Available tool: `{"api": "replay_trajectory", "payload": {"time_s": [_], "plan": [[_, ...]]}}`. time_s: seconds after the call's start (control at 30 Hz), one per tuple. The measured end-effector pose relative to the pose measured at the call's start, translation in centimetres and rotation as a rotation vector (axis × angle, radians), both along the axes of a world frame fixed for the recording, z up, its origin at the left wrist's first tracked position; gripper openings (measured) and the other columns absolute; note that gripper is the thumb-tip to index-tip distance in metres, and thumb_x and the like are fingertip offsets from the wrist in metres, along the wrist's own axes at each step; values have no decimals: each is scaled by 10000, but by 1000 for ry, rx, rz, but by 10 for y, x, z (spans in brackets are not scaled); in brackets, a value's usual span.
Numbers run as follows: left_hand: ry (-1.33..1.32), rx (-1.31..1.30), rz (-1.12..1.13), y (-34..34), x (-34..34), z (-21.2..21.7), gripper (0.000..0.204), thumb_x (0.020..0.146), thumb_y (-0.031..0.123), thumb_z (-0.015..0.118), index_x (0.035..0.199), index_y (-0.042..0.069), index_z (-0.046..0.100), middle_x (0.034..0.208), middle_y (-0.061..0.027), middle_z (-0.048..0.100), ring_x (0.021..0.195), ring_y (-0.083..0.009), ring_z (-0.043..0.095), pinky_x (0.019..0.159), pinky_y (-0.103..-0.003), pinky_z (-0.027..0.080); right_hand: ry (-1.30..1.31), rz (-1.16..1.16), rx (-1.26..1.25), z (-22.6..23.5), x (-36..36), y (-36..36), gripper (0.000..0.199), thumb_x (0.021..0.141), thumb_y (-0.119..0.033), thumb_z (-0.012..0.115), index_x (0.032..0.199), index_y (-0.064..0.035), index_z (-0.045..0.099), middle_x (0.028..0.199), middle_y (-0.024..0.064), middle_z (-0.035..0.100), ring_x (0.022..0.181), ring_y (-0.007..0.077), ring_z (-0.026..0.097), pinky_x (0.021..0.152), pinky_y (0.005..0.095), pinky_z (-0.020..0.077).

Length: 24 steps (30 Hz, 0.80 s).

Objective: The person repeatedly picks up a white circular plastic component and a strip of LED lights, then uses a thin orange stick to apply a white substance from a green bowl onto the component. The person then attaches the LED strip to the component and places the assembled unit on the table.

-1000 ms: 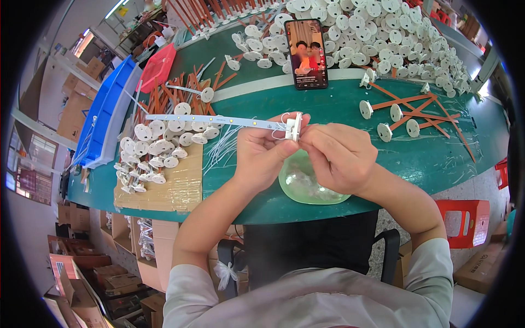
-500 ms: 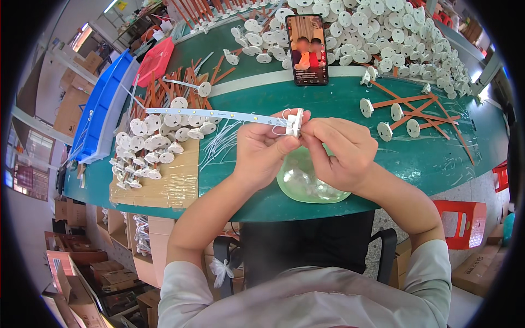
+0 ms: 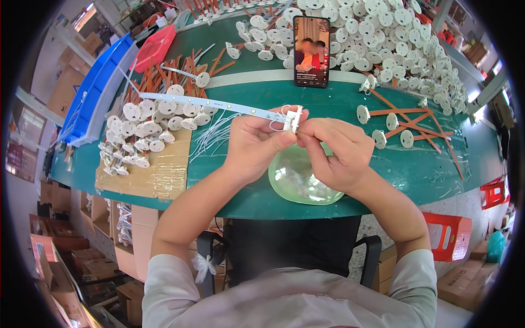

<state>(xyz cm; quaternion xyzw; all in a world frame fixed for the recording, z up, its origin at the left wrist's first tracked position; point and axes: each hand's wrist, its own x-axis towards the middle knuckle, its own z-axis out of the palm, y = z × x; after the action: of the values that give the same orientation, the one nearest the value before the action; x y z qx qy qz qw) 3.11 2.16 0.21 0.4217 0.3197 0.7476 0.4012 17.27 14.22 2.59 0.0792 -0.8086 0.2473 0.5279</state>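
Note:
My left hand is closed on an LED strip by its white round end cap, gripped between thumb and fingers. The pale strip, dotted with small yellow LEDs, reaches out to the left, and a thin white wire loops beside the cap. Against the cap's right side, the thumb and fingertips of my right hand are pinched together; whatever they hold is too small or hidden to make out. Below both hands sits a light green bowl with shiny contents, partly covered by my right hand.
A phone stands upright beyond my hands. White-capped pieces are heaped at the far right; more caps lie on cardboard at left, near white wires. Brown strips cross at right. Blue and red trays stand far left.
The whole view has shifted slightly, with most things now further left. Both hands stay at the end cap in nearly the same grip.

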Motion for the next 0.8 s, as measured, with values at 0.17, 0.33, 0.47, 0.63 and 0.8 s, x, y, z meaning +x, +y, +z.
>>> {"api": "replay_trajectory", "payload": {"time_s": [0.17, 0.33, 0.47, 0.63, 0.8], "plan": [[214, -25, 33, 0, -3, -2, 398, 888, -12, 725, 1268, -52, 616, 1304, -186, 636, 1240, -315, 614, 1038, -429, 522, -20, -21, 38, 2, 1, 1, 190, 736, 88, 730, 897, -4, 690, 790, 120, 713, 637, 263, 690, 581, 302, 551], [342, -117, 132, -5, -11, 17, 498, 884, -93, 677, 1363, -59, 546, 1298, -174, 644, 1171, -274, 658, 1019, -380, 530, -83, 48, -52, 9, 7, 16, 153, 774, 77, 717, 912, 14, 697, 871, 119, 733, 727, 225, 706, 666, 300, 562], [489, -166, 163, -7, -18, 25, 519, 876, -91, 683, 1372, -73, 531, 1299, -176, 645, 1163, -249, 659, 1000, -366, 544, -125, 83, -268, 15, 6, 26, 158, 806, 23, 738, 962, 13, 718, 1137, 136, 690, 908, 211, 691, 797, 309, 549], [730, -163, 165, -4, -17, 22, 491, 869, -31, 721, 1329, -94, 561, 1263, -186, 663, 1112, -227, 680, 989, -363, 552, -309, 121, -320, 5, 1, 34, 157, 849, -8, 715, 1003, -22, 737, 1287, 143, 622, 916, 196, 681, 825, 313, 539], [719, -248, 115, -4, -17, 21, 485, 886, 13, 721, 1338, -70, 567, 1097, -140, 723, 1010, -184, 707, 948, -346, 561, -451, 179, -357, 5, 0, 36, 136, 860, -15, 701, 992, -4, 732, 1276, 146, 625, 859, 163, 682, 814, 308, 540]]}}
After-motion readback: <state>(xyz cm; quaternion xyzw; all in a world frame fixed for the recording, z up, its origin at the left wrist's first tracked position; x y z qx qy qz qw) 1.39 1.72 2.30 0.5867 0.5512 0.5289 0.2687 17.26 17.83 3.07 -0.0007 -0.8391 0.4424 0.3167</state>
